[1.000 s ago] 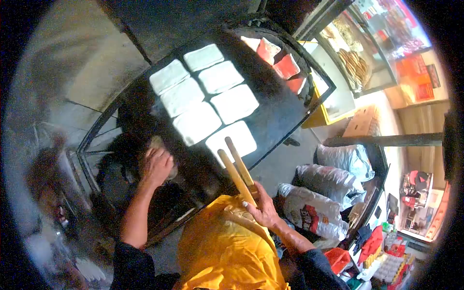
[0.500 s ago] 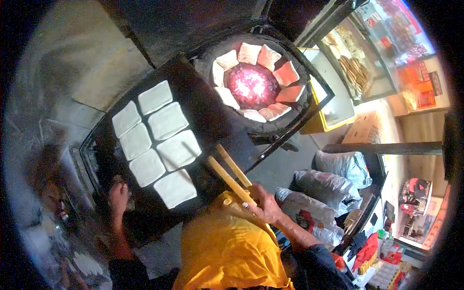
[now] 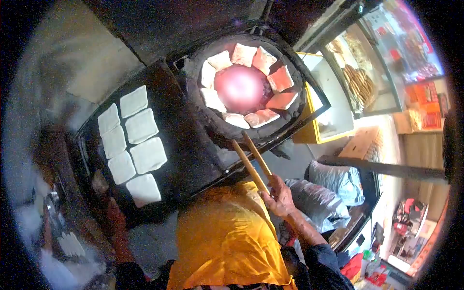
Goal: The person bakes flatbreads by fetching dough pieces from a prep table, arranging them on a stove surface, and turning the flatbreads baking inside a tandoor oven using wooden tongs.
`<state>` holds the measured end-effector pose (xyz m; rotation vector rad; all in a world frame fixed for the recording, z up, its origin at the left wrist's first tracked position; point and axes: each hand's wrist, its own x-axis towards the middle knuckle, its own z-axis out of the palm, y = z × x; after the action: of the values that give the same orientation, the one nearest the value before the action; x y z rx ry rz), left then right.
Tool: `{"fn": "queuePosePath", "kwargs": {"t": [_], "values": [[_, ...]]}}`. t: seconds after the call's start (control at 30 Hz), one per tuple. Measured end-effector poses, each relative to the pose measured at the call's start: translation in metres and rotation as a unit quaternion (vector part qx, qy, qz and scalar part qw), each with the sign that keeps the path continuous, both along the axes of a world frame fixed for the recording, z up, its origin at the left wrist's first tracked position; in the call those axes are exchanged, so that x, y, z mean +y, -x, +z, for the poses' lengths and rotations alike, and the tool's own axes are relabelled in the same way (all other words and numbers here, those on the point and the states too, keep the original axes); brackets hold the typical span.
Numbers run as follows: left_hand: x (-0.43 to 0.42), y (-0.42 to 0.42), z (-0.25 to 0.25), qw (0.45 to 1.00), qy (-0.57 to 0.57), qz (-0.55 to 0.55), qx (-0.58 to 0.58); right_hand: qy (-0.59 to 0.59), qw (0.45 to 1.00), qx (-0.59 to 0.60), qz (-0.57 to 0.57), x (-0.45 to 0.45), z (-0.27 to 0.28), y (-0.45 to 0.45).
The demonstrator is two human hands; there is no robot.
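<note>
My right hand is closed around a pair of wooden-handled tongs, which point toward the near rim of a round clay oven. Flat, square flatbreads cling around the oven's inner wall, some pale and some reddish in the glow. Glowing coals lie at its middle. Several white dough squares rest in two rows on a black board. Down at the board's near left edge is my left hand, dark and blurred, its fingers not clear.
Grey plastic sacks stand to the right below a dark bar. Beside the oven is a yellow-edged container. A glass case holds browned breads. On the far left, another person's arm shows dimly.
My right hand has brought the tongs from beside the dough squares to the oven's near rim. The view has shifted, and my left hand appears lower and darker.
</note>
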<state>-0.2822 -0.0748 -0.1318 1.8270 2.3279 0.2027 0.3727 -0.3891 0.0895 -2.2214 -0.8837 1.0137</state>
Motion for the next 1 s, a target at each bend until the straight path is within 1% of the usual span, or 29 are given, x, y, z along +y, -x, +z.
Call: {"fn": "queuePosePath", "kwargs": {"t": [0.03,0.07,0.13,0.17,0.2,0.23,0.3,0.33,0.37,0.43,0.47,0.53,0.57,0.63,0.67,0.7,0.73,0.77,0.83,0.87,0.93,0.97,1.0], "values": [[-0.031,0.002,-0.012,0.987,-0.037,-0.025,0.154,0.022,1.000,0.003,0.010,-0.004,-0.003,-0.017],[-0.077,-0.008,-0.015,0.991,-0.019,-0.002,0.130,0.026,0.999,0.011,0.022,-0.013,-0.008,-0.035],[-0.171,-0.050,-0.021,0.998,0.049,0.044,0.006,-0.013,0.999,-0.022,0.032,-0.027,-0.021,-0.074],[-0.216,-0.073,-0.020,0.996,0.075,0.045,-0.037,-0.035,0.998,-0.037,0.030,-0.034,-0.025,-0.091],[-0.255,-0.095,-0.015,0.991,0.098,0.041,-0.082,-0.032,0.999,-0.016,0.020,-0.041,-0.024,-0.109],[-0.286,-0.117,-0.005,0.983,0.124,0.032,-0.131,-0.045,0.999,0.018,-0.009,-0.051,-0.032,-0.126],[-0.325,-0.153,0.017,0.953,0.178,0.032,-0.242,-0.065,0.998,-0.013,0.001,-0.056,-0.026,-0.158],[-0.333,-0.171,0.029,0.932,0.202,0.037,-0.299,-0.079,0.997,-0.013,-0.019,-0.060,-0.035,-0.172],[-0.338,-0.186,0.041,0.909,0.223,0.046,-0.348,-0.098,0.994,-0.044,-0.030,-0.067,-0.051,-0.182],[-0.343,-0.211,0.060,0.863,0.258,0.060,-0.430,-0.063,0.984,-0.155,0.056,-0.073,-0.069,-0.207],[-0.343,-0.223,0.064,0.842,0.267,0.064,-0.464,0.007,0.997,-0.080,0.012,-0.078,-0.079,-0.214],[-0.340,-0.244,0.067,0.810,0.275,0.066,-0.514,0.010,0.995,-0.093,0.032,-0.076,-0.076,-0.223],[-0.336,-0.257,0.068,0.810,0.272,0.065,-0.516,0.019,0.993,-0.108,0.047,-0.076,-0.073,-0.227],[-0.319,-0.281,0.062,0.802,0.354,0.157,-0.455,-0.003,0.992,-0.120,0.041,-0.085,-0.085,-0.229],[-0.320,-0.280,0.047,0.800,0.354,0.153,-0.460,-0.028,0.989,-0.136,0.045,-0.087,-0.088,-0.230],[-0.326,-0.269,0.015,0.793,0.337,0.130,-0.491,-0.052,0.985,-0.154,0.052,-0.089,-0.088,-0.232],[-0.331,-0.264,-0.004,0.784,0.321,0.109,-0.520,-0.055,0.983,-0.166,0.063,-0.089,-0.087,-0.232],[-0.330,-0.270,-0.009,0.780,0.320,0.112,-0.525,-0.054,0.982,-0.170,0.067,-0.088,-0.083,-0.232],[-0.327,-0.280,-0.022,0.644,0.314,0.172,-0.677,0.028,0.997,-0.058,0.041,-0.085,-0.073,-0.234],[-0.333,-0.277,-0.040,0.639,0.311,0.173,-0.682,0.017,0.992,-0.102,0.067,-0.087,-0.074,-0.236],[-0.345,-0.277,-0.071,0.748,0.291,0.037,-0.595,0.011,0.987,-0.131,0.097,-0.087,-0.072,-0.243],[-0.342,-0.289,-0.059,0.746,0.290,0.038,-0.598,0.006,0.980,-0.156,0.122,-0.086,-0.070,-0.245],[-0.333,-0.316,-0.027,0.736,0.306,0.122,-0.591,0.009,0.978,-0.165,0.128,-0.086,-0.068,-0.247]]}}
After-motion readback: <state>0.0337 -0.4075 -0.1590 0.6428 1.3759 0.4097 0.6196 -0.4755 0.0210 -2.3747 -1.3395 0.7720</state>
